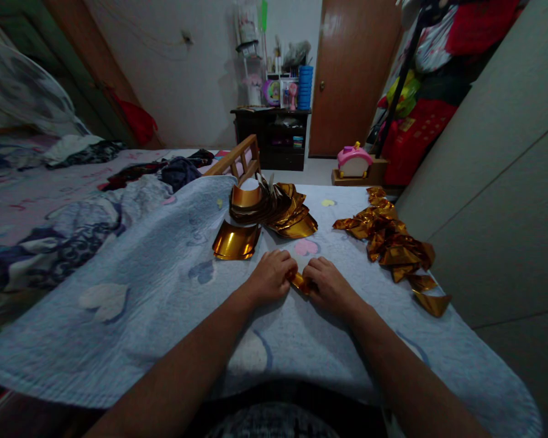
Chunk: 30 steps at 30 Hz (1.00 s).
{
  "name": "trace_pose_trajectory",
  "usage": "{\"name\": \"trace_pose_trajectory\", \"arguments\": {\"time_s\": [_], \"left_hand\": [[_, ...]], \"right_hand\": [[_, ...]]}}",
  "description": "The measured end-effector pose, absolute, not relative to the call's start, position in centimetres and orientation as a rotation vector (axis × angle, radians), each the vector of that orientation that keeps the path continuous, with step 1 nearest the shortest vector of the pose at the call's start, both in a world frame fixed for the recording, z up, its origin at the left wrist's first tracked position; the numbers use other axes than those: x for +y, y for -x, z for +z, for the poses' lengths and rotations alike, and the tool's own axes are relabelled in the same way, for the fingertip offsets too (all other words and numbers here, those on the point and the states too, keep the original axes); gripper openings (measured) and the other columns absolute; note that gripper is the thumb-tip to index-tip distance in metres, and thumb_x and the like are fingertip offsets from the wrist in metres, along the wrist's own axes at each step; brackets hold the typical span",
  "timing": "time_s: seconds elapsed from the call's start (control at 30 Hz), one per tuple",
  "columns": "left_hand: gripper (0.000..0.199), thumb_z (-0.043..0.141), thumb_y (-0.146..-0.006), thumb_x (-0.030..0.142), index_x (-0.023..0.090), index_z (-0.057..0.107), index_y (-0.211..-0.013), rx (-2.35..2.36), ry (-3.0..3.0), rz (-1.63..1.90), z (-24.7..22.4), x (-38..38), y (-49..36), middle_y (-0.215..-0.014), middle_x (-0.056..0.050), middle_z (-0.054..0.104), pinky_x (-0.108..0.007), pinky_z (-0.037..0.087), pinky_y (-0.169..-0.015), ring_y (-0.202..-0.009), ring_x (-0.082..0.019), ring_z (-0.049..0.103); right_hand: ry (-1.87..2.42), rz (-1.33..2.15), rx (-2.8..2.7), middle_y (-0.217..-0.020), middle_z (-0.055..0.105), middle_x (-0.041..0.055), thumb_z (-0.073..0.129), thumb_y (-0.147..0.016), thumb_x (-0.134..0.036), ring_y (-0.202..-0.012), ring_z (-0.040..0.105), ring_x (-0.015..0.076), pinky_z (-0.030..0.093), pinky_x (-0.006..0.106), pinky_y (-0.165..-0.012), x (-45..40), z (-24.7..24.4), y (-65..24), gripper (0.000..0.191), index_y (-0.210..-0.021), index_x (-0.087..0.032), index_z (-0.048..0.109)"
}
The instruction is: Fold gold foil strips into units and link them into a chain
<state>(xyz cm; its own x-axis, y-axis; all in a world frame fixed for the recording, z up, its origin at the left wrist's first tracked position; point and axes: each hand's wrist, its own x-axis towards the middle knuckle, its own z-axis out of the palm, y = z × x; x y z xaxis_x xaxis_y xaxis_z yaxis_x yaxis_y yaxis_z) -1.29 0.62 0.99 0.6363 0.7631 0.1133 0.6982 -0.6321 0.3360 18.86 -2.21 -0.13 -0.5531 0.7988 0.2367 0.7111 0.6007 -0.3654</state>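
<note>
Both of my hands meet over the blue patterned cloth (164,316). Between them is a small piece of gold foil paper (300,282), rolled or folded. My left hand (274,274) is closed on its left end, and my right hand (326,283) grips the right end; the fingers partly hide it. Beyond my left hand lie a few flat gold sheets (235,241), slightly curled. Behind them sits a larger stack of gold foil sheets (278,210), fanned out. To the right is a heap of folded gold foil pieces (397,243).
On the left, a bed (119,159) carries rumpled clothes (119,207), with a fan (22,91) behind. A dark cabinet (271,137) and a wooden door (356,73) stand at the back. Near the door is a pink toy house (354,161). A pale panel (497,182) borders the right side.
</note>
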Motion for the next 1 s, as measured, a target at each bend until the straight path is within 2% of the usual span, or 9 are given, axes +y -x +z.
{"name": "trace_pose_trajectory", "arguments": {"time_s": [0.13,0.27,0.37,0.67,1.0], "left_hand": [[0.025,0.06,-0.071,0.013,0.019,0.061,-0.094,1.001,-2.504,0.393,1.0,0.4,1.4,-0.102,-0.007,0.06,-0.036,0.043,-0.088,-0.099,-0.024,0.053],[0.02,0.072,-0.075,0.026,0.019,0.062,-0.091,0.964,-2.415,0.393,1.1,0.4,1.3,-0.101,-0.005,0.059,-0.034,0.043,-0.089,-0.1,-0.023,0.052],[0.02,0.077,-0.077,0.031,0.019,0.066,-0.089,0.953,-2.376,0.386,1.2,0.5,1.4,-0.1,-0.005,0.059,-0.034,0.043,-0.09,-0.1,-0.022,0.053],[0.007,0.067,-0.087,0.025,0.02,0.072,-0.09,0.913,-2.369,0.357,1.1,0.8,1.7,-0.099,-0.005,0.062,-0.035,0.042,-0.093,-0.101,-0.022,0.055],[0.012,0.063,-0.091,0.028,0.018,0.067,-0.084,0.972,-2.387,0.338,1.2,0.6,1.1,-0.097,-0.005,0.063,-0.035,0.041,-0.092,-0.098,-0.021,0.056]], "right_hand": [[1.192,0.37,-2.446,-0.089,0.06,0.0057,0.061,-0.082,-0.013,-0.086,0.049,0.0211,0.037,0.035,-0.08,-2.4,0.0,-19.1,0.007,-0.086,-0.019,0.061],[1.199,0.443,-2.435,-0.088,0.06,0.0047,0.064,-0.075,-0.011,-0.087,0.05,0.0209,0.037,0.035,-0.08,-2.4,0.2,-19.4,0.012,-0.083,-0.019,0.061],[1.199,0.538,-2.41,-0.09,0.061,0.0046,0.066,-0.076,-0.012,-0.089,0.051,0.021,0.039,0.035,-0.082,-2.4,0.5,-19.7,0.011,-0.083,-0.019,0.063],[1.223,0.688,-2.339,-0.097,0.064,0.0058,0.068,-0.085,-0.015,-0.096,0.054,0.0215,0.042,0.036,-0.086,-2.2,0.8,-20.6,0.006,-0.083,-0.021,0.07],[1.358,0.612,-2.325,-0.089,0.063,0.0061,0.065,-0.091,-0.022,-0.088,0.052,0.0213,0.039,0.036,-0.08,-1.7,0.0,-20.3,0.014,-0.079,-0.02,0.071]]}}
